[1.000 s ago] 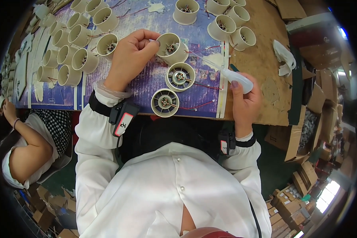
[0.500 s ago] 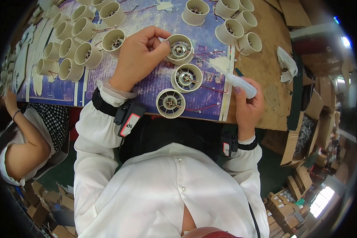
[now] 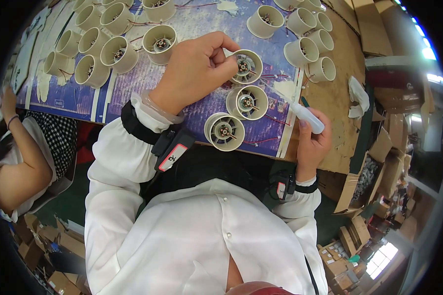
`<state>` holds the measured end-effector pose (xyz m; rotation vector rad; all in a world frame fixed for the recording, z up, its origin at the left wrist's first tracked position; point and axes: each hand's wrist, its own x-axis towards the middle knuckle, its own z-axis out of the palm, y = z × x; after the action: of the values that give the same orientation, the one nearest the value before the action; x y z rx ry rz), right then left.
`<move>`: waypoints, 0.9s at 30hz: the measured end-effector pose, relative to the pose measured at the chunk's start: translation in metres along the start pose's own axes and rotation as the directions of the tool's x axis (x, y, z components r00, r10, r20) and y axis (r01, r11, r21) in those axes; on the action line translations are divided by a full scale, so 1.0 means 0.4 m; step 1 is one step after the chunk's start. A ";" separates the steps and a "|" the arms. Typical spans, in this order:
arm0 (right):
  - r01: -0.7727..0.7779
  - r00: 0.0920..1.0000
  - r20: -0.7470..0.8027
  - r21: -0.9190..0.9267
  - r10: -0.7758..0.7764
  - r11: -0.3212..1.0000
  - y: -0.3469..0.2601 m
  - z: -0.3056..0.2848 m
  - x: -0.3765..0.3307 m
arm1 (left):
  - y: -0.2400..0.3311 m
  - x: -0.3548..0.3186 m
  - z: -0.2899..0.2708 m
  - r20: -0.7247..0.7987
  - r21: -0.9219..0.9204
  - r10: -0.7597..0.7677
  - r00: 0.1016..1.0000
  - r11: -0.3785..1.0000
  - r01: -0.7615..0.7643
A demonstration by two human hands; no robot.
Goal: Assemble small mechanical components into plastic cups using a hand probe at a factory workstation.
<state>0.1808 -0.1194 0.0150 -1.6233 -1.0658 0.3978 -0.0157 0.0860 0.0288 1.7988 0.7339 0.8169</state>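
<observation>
Blue mat (image 3: 192, 115) on wooden bench (image 3: 337, 101), cardboard boxes (image 3: 347, 241) on floor

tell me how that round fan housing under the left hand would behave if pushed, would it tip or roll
The fan housing is a squat, thin-walled cream plastic ring, so probably light. It sits flat on its wide end, so a push from the left hand would likelier slide it than tip it. On its side it could roll. Its thin red wires may drag.
</observation>
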 end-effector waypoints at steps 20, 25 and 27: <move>-0.029 0.997 -0.074 -0.019 0.028 0.999 0.006 0.010 -0.010 | -0.002 0.000 0.000 -0.002 -0.081 -0.054 0.999 0.995 0.053; -0.042 0.997 -0.061 -0.009 0.041 0.999 0.006 0.010 -0.012 | -0.002 0.000 -0.001 -0.003 -0.072 -0.049 0.999 0.996 0.049; -0.024 0.998 -0.062 -0.018 0.022 1.000 0.006 0.009 -0.013 | -0.004 -0.001 -0.001 -0.005 -0.065 -0.042 0.999 0.997 0.042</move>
<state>0.1764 -0.1213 0.0102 -1.6553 -1.0076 0.3514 -0.0163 0.0864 0.0273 1.7179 0.7389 0.8104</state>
